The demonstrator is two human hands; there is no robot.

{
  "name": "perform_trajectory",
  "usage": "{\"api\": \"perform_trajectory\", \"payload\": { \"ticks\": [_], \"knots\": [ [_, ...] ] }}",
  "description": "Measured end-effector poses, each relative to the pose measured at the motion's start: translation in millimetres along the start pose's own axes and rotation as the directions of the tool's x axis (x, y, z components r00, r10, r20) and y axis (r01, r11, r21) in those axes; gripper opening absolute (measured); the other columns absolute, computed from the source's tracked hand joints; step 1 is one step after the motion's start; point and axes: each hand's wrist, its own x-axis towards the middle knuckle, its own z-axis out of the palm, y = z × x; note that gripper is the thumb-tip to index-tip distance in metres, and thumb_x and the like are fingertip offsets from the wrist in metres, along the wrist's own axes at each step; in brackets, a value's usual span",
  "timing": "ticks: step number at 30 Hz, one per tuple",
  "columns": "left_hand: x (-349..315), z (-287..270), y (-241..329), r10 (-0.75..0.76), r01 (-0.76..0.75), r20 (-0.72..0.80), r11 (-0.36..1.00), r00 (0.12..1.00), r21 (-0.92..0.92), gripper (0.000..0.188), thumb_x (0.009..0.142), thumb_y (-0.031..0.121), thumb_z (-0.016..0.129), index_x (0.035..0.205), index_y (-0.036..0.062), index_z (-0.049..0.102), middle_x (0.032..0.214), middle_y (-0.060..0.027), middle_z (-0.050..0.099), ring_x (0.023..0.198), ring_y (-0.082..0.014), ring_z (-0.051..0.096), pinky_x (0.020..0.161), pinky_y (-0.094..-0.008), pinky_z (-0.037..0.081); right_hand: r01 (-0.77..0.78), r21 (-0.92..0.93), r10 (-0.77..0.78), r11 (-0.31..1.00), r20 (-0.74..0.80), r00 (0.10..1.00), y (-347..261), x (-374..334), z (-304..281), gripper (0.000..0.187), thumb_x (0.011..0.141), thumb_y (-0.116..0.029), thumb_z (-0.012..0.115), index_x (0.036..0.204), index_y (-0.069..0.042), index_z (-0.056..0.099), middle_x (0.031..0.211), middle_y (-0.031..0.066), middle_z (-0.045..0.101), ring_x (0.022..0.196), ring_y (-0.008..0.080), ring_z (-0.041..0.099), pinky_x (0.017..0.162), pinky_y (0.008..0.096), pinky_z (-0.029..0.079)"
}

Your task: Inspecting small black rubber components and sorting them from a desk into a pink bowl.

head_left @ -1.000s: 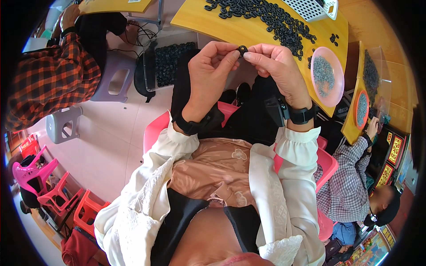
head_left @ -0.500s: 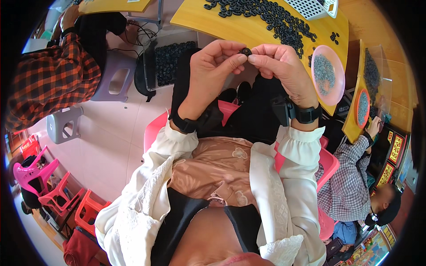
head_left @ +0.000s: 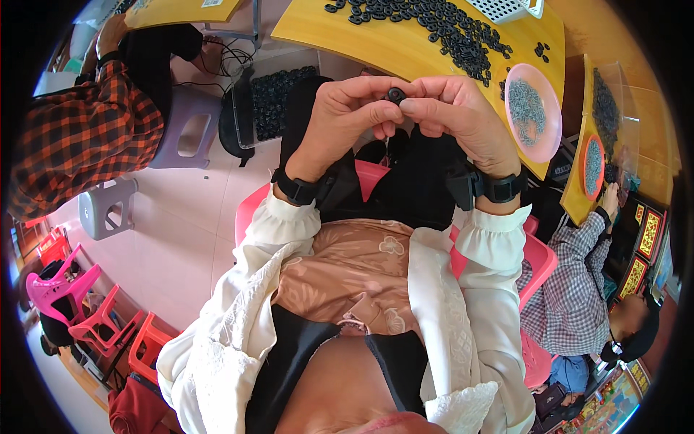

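Note:
Between my two hands, above my lap, is a small round black plastic part with a dark hole in its middle. My left hand pinches it from the left with thumb and forefinger. From the right, the thumb and forefinger of my right hand close on its other side. A thin pale sliver, perhaps a screw, shows below the fingers, too small to be sure of. On the yellow table ahead lie many black oval parts. A pink bowl of small silvery screws stands at the table's right edge.
A clear bin of black parts stands on the floor at left. A white perforated basket sits on the table's far side. People work at left and right. An orange bowl rests on the right-hand table.
Both hands have lowered slightly toward me, still pinching the black part. The part has turned a little, so its hole shows differently. The view has shifted slightly.

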Motion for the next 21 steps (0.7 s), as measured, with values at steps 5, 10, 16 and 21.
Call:
{"api": "perform_trajectory", "payload": {
  "ticks": [5, 10, 16, 21],
  "knots": [
    [-1.6, 3.8, 2.7, -0.011, 0.011, -0.002, 1.000, 1.000, 0.011, 0.032, 0.093, 0.000, 0.073, 0.124, -0.0019, 0.075, 0.086, -0.0058, 0.075, 0.067, -0.0096, 0.068, 0.058, -0.0205, 0.053, -0.020, 0.074, 0.017, 0.997, 0.041, 0.999, -3.8, -5.9, 2.2, 0.023, 0.099, -0.018, 0.074, 0.112, 0.001, 0.074, 0.087, -0.0053, 0.066, 0.067, -0.0002, 0.045, 0.060, 0.0174, 0.034],
    [-1.9, 1.5, -3.8, -0.036, 0.042, 0.042, 0.986, 0.998, -0.159, 0.030, 0.090, 0.004, 0.079, 0.118, -0.0014, 0.074, 0.083, -0.0075, 0.075, 0.060, -0.0094, 0.066, 0.051, -0.0195, 0.051, -0.031, 0.110, 0.022, 0.993, 0.087, 0.996, -6.0, -8.5, 5.6, 0.020, 0.100, -0.017, 0.073, 0.109, 0.001, 0.073, 0.086, -0.0054, 0.065, 0.067, -0.0002, 0.046, 0.060, 0.0169, 0.035],
    [-4.1, 9.2, -6.6, 0.055, -0.050, 0.011, 0.966, 0.998, -0.252, 0.025, 0.092, -0.002, 0.079, 0.116, -0.0011, 0.071, 0.078, -0.0047, 0.074, 0.061, -0.0073, 0.068, 0.052, -0.0191, 0.053, 0.001, 0.102, -0.006, 0.995, 0.042, 0.999, -6.9, -11.9, 13.2, 0.024, 0.102, -0.018, 0.072, 0.116, 0.002, 0.073, 0.086, -0.0044, 0.065, 0.066, 0.0007, 0.046, 0.059, 0.0177, 0.036],
    [-7.8, 11.4, -9.5, 0.117, -0.120, -0.034, 0.982, 0.993, -0.147, 0.026, 0.090, -0.005, 0.075, 0.115, -0.0016, 0.068, 0.083, -0.0081, 0.076, 0.058, -0.0067, 0.065, 0.049, -0.0179, 0.048, 0.010, 0.123, -0.011, 0.992, 0.007, 1.000, -5.2, -16.0, 18.2, 0.025, 0.103, -0.018, 0.072, 0.119, 0.002, 0.072, 0.087, -0.0034, 0.067, 0.065, 0.0012, 0.046, 0.059, 0.0178, 0.036]
  ]
}}
